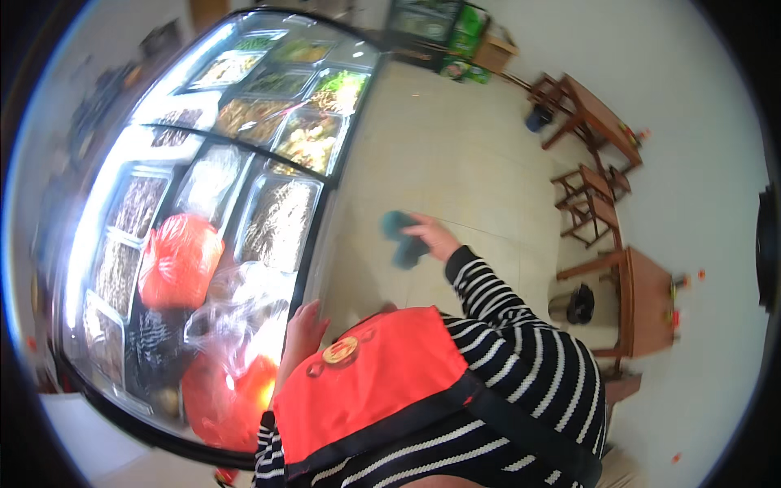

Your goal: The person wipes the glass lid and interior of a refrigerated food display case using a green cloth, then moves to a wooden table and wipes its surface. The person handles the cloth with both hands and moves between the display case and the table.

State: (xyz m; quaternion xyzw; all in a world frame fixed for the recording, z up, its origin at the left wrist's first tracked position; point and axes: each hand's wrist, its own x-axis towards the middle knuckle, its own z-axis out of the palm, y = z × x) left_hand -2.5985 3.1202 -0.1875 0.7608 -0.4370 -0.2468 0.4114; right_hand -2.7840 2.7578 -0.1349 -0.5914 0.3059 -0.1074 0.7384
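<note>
Red apron [370, 382] over a striped top fills the bottom of the frame, nearest the lens. Far left, a glass display case [321, 244] holds trays of food [277, 224], with an orange bag [179, 260] and a clear bag [232, 305] lying on it. Left hand [303, 329] rests open against the case edge, lower centre. Right hand [431, 237] is closed around a teal cloth [400, 237], raised over the floor at centre, well off the glass. Judging by that, any wiping hasn't reached the case yet.
</note>
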